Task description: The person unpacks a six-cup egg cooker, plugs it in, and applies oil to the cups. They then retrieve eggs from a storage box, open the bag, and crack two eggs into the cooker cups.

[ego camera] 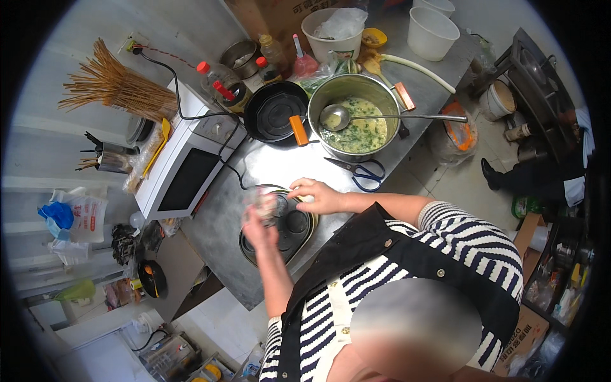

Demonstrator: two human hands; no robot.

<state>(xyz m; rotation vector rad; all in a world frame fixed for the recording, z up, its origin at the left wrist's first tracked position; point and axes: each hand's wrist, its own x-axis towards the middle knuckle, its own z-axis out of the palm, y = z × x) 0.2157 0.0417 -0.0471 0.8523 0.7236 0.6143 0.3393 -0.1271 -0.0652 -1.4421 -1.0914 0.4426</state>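
My left hand is raised, gripping a small jar-like container that is blurred by motion. To its right, my right hand has curled fingers around a small whitish thing, partly hidden. Both hands are over a black electric pan with round wells. Beyond them stands a steel pot with orange-covered handles, holding a yellowish soup with chopped greens. A steel ladle rests in it, its handle across the rim. Scissors with blue handles lie below the pot.
A black frying pan sits left of the pot, near bottles. A white microwave stands at the left, its cord crossing the steel table. White tubs and a long green onion lie beyond. Another person's leg shows at the right.
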